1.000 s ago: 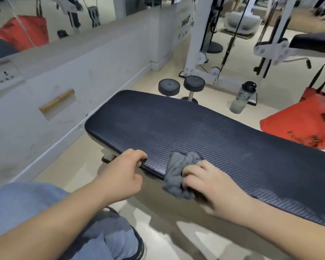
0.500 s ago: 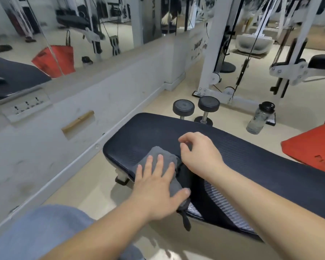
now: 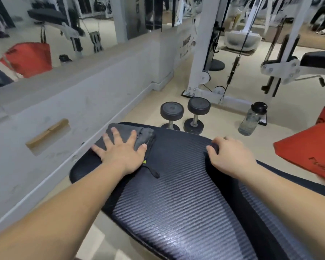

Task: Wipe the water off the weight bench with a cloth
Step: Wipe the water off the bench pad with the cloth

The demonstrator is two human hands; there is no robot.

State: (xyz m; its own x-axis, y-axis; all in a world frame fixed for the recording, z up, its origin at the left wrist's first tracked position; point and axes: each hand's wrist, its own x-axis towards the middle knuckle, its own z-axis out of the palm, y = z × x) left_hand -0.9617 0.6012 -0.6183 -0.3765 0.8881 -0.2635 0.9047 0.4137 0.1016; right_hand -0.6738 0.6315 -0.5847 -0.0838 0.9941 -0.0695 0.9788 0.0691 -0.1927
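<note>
The black ribbed weight bench [image 3: 176, 203] fills the lower middle of the head view. A grey cloth [image 3: 137, 134] lies flat on its far left end. My left hand [image 3: 120, 152] presses down on the cloth with fingers spread, palm covering its near part. A black loop of the cloth sticks out beside my wrist. My right hand [image 3: 231, 154] rests at the bench's far right edge, fingers curled over the edge, clear of the cloth.
Two black dumbbells [image 3: 184, 115] stand on the floor just past the bench. A clear water bottle [image 3: 251, 119] and a red bag [image 3: 308, 152] sit to the right. A white cable machine [image 3: 204, 53] stands behind; a grey low wall [image 3: 64, 109] with a mirror runs along the left.
The cloth went from my right hand to under my left palm, then slid to the bench's far left end. My right hand moved to the bench's far right edge.
</note>
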